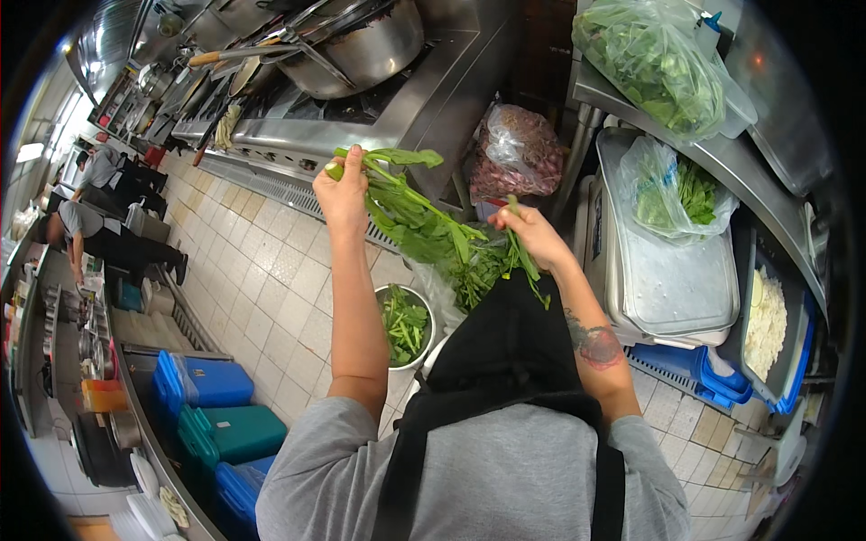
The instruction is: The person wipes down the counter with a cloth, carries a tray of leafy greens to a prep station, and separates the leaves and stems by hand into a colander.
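Observation:
My left hand point(343, 189) grips the thick stem end of a leafy green vegetable point(413, 209), whose leaves trail down to the right. In my right hand point(531, 233) are thin green stalks point(519, 253), pinched near their upper end and hanging over my black apron point(514, 345). Between and below both hands lies a heap of leafy greens point(473, 280) on clear plastic. A round metal bowl point(431, 331) with cut stems and leaves stands to the left of that heap, below my left hand.
A stove point(433, 81) with a large metal pot point(365, 54) is ahead. A bag of shallots or small red onions point(517, 152) stands beside it. Bagged greens point(656, 74) rest on a steel counter at right. Lidded bins point(233, 433) stand lower left; two co-workers point(101, 237) are far left.

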A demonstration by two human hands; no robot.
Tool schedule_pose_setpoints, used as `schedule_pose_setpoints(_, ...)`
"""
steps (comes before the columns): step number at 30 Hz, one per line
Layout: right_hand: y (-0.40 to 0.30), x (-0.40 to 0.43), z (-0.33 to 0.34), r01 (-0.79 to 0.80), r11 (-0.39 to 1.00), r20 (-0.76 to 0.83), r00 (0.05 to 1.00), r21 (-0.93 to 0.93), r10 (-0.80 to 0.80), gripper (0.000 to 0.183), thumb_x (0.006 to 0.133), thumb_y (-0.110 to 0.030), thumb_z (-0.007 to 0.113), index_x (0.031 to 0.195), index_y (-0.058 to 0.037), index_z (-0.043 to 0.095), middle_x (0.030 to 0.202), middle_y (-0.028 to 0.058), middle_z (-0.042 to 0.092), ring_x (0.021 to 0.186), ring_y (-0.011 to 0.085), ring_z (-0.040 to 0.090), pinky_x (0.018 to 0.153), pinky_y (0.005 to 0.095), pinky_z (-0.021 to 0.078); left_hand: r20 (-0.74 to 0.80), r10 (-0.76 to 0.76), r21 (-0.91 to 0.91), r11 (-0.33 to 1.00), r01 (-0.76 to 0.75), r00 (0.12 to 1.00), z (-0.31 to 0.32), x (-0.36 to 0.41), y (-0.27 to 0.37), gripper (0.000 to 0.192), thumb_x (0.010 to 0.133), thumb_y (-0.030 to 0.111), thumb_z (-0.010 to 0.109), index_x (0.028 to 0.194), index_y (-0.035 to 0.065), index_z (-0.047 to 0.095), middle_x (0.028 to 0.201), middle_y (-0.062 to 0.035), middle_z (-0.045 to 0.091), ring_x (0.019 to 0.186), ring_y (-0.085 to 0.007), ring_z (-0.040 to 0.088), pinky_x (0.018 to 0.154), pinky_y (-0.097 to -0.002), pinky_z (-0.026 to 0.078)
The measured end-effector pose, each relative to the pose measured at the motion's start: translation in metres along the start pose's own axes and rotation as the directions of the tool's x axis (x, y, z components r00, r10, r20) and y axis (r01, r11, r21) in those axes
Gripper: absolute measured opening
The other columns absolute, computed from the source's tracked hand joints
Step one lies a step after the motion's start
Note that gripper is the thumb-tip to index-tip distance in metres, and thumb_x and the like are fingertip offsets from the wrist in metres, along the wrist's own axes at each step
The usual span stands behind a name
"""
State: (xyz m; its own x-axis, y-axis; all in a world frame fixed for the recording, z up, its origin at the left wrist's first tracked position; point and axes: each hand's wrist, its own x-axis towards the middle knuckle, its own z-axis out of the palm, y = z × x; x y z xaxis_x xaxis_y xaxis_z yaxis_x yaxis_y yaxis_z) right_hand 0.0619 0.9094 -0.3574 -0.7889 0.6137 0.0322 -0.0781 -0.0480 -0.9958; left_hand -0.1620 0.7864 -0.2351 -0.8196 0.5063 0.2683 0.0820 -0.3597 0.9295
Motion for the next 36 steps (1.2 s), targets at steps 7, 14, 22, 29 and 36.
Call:
schedule_pose_setpoints(7, -0.034, -0.003, 0.007, -0.239, 0.861, 0.166, 0.969, 0.45, 0.183, 0.028, 0.093, -0.027, 0.046, 0.094, -0.0002, 0.052, 0.066, -0.0015, 0.045, 0.057, 0.0077, 0.042, 0.054, 0.0209, 0.0359, 0.014, -0.1, 0.061, 0.993, 0.099, 0.995, 0.006, -0.007, -0.01, 0.024, 0.081, 0.013, 0.066, 0.064, 0.0028, 0.052, 0.054, 0.0036, 0.045, 0.043, -0.0027, 0.032, 0.039, -0.0206, 0.023)
schedule_pose_setpoints(14, -0.069, -0.01, 0.045, -0.064, 0.984, 0.182, 0.979, -0.168, 0.094, 0.027, 0.086, -0.026, 0.054, 0.079, -0.0024, 0.065, 0.056, -0.0044, 0.045, 0.055, 0.0043, 0.04, 0.052, 0.0219, 0.0336, 0.041, -0.082, 0.187, 0.98, 0.073, 0.996, 0.029, -0.02, -0.018, 0.027, 0.078, 0.014, 0.068, 0.059, 0.0021, 0.052, 0.051, 0.0041, 0.044, 0.045, -0.0034, 0.035, 0.041, -0.0215, 0.027)
schedule_pose_setpoints(22, -0.059, -0.006, 0.037, -0.017, 0.999, 0.186, 0.982, -0.029, 0.022, 0.022, 0.088, -0.023, 0.054, 0.081, -0.0036, 0.061, 0.059, -0.0058, 0.045, 0.053, 0.0031, 0.037, 0.05, 0.0201, 0.0301, 0.01, 0.067, 0.372, 0.926, -0.066, 0.998, 0.038, -0.03, -0.011, 0.028, 0.074, 0.014, 0.071, 0.059, -0.0009, 0.053, 0.052, 0.0024, 0.047, 0.048, -0.0049, 0.038, 0.045, -0.0227, 0.033)
schedule_pose_setpoints(29, -0.036, 0.003, 0.039, 0.007, 0.99, -0.009, 1.0, 0.143, -0.006, 0.018, 0.086, -0.018, 0.051, 0.08, -0.003, 0.058, 0.062, -0.0025, 0.048, 0.053, 0.0052, 0.042, 0.05, 0.0207, 0.0338, 0.018, 0.038, 0.407, 0.912, -0.042, 0.999, 0.043, -0.039, -0.021, 0.028, 0.073, 0.015, 0.073, 0.061, -0.0033, 0.055, 0.052, 0.0004, 0.051, 0.049, -0.0065, 0.04, 0.045, -0.0236, 0.035)
schedule_pose_setpoints(36, -0.039, 0.005, 0.016, 0.001, 0.831, -0.219, 0.965, 0.556, 0.146, 0.014, 0.085, -0.018, 0.048, 0.076, -0.0076, 0.051, 0.066, -0.0015, 0.046, 0.054, 0.0078, 0.044, 0.051, 0.0219, 0.037, -0.005, -0.141, 0.06, 0.988, 0.141, 0.99, 0.028, -0.03, -0.026, 0.023, 0.081, 0.015, 0.065, 0.069, -0.002, 0.056, 0.059, -0.0034, 0.055, 0.045, -0.0054, 0.039, 0.044, -0.0245, 0.034)
